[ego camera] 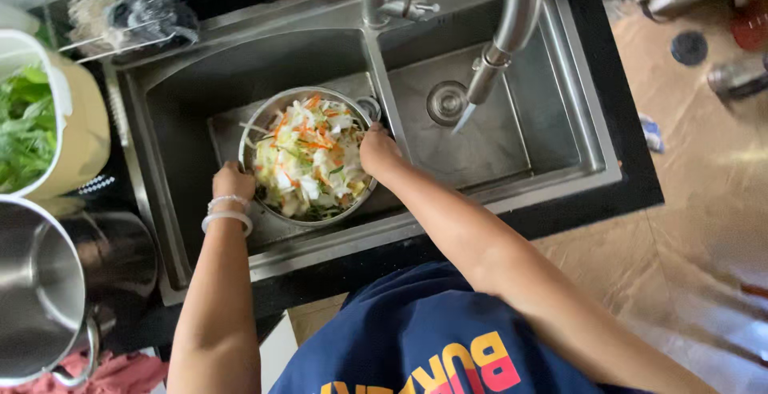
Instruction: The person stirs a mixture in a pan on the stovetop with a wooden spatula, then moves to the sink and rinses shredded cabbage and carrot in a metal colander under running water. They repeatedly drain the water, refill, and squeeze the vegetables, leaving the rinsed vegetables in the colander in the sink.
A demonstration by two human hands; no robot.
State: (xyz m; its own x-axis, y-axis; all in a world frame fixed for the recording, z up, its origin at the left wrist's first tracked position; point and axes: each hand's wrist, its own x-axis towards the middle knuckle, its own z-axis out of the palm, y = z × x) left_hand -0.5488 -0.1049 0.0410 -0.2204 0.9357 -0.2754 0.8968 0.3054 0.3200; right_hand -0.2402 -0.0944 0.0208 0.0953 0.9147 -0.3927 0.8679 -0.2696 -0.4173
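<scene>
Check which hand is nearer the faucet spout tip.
Right. The right hand grips the vegetable bowl rim beside the divider, closest to the spout tip; left hand holds the far rim.

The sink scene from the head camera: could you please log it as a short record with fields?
Left hand: grips the left rim of the metal bowl
Right hand: grips the bowl's right rim
Bowl contents: shredded vegetables, white, green and orange
Bowl place: left basin of the steel sink
Faucet: spout over the right basin
Left counter: container of leafy greens, steel pot
</scene>
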